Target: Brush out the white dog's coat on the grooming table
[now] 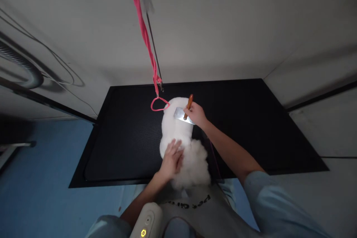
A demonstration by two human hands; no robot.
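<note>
A white, fluffy dog-shaped body (175, 128) is on the black table in front of me; I cannot tell whether it is a live dog or a model. My right hand (196, 114) grips the slicker brush (189, 103) by its wooden handle, with the flat metallic head lying against the white coat. Nearer to me, my left hand (173, 158) rests on the coat, its fingers stretched out. Beside that hand is a looser, curlier mass of white fur (196, 163), close to my apron. The underside of the brush is hidden.
A pink strap (145, 37) hangs from above, its loop (159, 104) at the body's far left edge. Black ribbed matting covers the table (122, 134). A grey wall (223, 26) stands behind it. At left are a flexible hose (21, 63) and cables.
</note>
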